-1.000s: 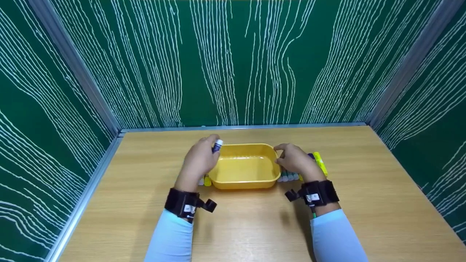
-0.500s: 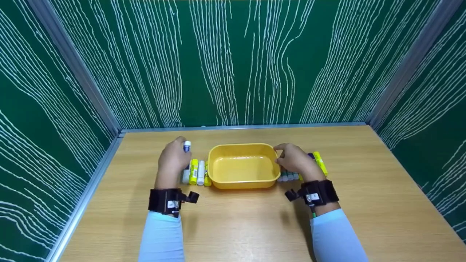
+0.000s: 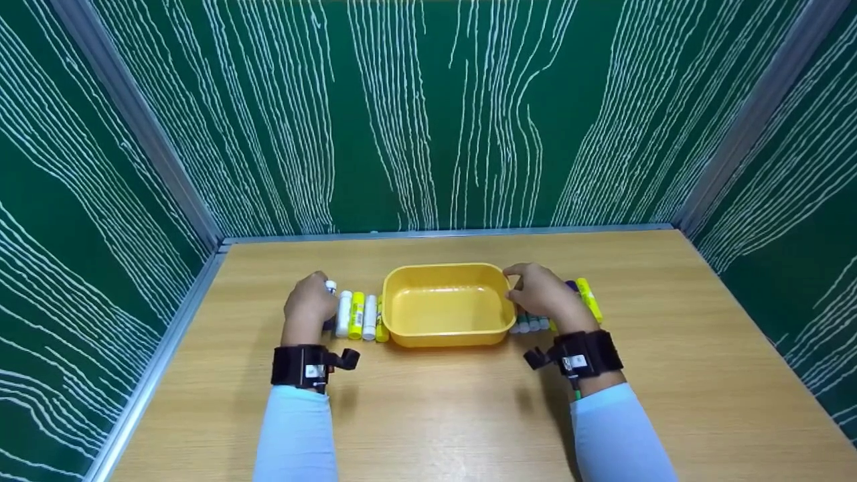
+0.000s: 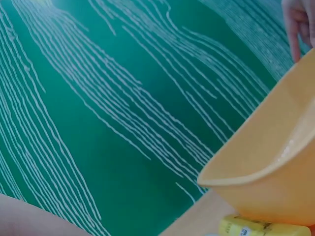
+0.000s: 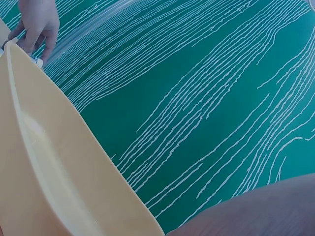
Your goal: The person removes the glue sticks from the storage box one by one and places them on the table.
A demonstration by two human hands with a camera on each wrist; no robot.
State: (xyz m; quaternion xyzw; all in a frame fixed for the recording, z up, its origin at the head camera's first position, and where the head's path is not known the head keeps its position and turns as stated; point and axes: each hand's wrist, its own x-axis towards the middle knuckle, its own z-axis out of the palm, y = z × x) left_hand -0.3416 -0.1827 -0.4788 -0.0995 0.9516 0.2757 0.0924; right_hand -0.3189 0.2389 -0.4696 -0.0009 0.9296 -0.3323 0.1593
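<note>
An empty yellow plastic tray (image 3: 448,308) stands mid-table. Left of it, my left hand (image 3: 308,304) grips a dark blue glue stick with a white cap (image 3: 331,286), low over the table at the end of a row. That row has a white glue stick (image 3: 344,314), a yellow one (image 3: 357,316), another white one (image 3: 369,318) and a yellow one (image 3: 381,325) against the tray. My right hand (image 3: 541,292) holds the tray's right rim with thumb and forefinger. In the right wrist view, the left hand (image 5: 40,22) shows beyond the tray's far end.
Several grey-capped tubes (image 3: 529,325) lie right of the tray, partly under the right hand. Farther right lies a yellow glue stick (image 3: 589,301), beside a dark purple one (image 3: 572,286). Green walls (image 3: 445,114) with white wavy lines enclose the wooden table (image 3: 435,415) behind and at the sides.
My left hand has moved left from the tray's left rim, carrying the blue glue stick, then lowered it to the row's left end. The right hand and tray have stayed put.
</note>
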